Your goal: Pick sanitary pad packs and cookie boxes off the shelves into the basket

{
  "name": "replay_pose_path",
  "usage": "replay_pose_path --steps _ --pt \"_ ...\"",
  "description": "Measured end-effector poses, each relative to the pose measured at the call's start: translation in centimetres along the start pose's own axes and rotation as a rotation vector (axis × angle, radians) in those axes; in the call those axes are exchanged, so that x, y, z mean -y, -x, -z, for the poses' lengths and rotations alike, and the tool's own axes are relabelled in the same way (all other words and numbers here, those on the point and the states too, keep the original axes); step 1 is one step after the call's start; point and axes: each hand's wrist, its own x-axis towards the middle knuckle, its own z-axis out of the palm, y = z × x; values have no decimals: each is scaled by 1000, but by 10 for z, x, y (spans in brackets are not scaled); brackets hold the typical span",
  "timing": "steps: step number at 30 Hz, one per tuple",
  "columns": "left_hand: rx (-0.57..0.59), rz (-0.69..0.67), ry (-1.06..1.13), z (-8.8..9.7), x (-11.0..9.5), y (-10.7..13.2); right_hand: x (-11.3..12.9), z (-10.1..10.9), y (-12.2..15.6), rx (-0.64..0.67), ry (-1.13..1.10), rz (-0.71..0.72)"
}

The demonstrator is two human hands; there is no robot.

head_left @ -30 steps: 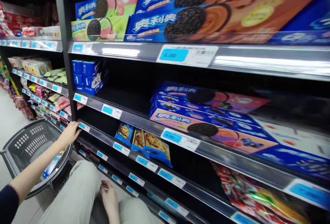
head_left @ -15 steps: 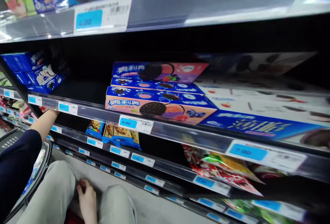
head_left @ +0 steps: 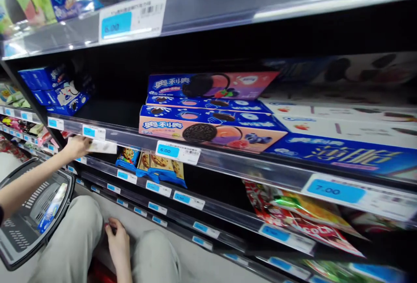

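My left hand (head_left: 77, 146) reaches out to the edge of the second shelf rail and is closed on a pale flat package (head_left: 102, 146), blurred by motion. It is just below the blue price tag (head_left: 94, 132) and left of the blue chip-cookie packets (head_left: 156, 164). My right hand (head_left: 117, 241) rests low between my knees in light trousers (head_left: 74, 248). Its fingers are curled down onto something small and reddish that I cannot make out.
A dark shopping basket (head_left: 13, 252) stands at my left with a blue-and-white packet (head_left: 49, 211) inside. Long cookie boxes (head_left: 211, 131) are stacked on the middle shelf, small blue boxes (head_left: 54, 91) at its left end, red bags (head_left: 293, 220) below right. Shelf rails (head_left: 228, 165) jut out.
The view swung right and in toward the shelves. My left hand rose from the lower rail and now holds a pale package at the shelf edge. The right hand stayed between my knees.
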Motion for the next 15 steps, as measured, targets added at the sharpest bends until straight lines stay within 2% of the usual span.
replay_pose_path --steps 4,6,8,9,11,15 --pt "192 -203 -304 26 -2 95 23 13 1 66 -176 77" --pt "273 -198 -385 37 -12 144 44 24 7 114 -361 160" --pt "339 -141 -384 47 -24 181 67 39 16 182 -576 280" --pt "361 -116 -356 50 -30 194 79 47 22 220 -631 333" --pt "387 -101 -244 56 -39 212 97 64 34 271 -602 369" --pt "409 -181 37 62 -41 228 107 92 49 264 -417 306"
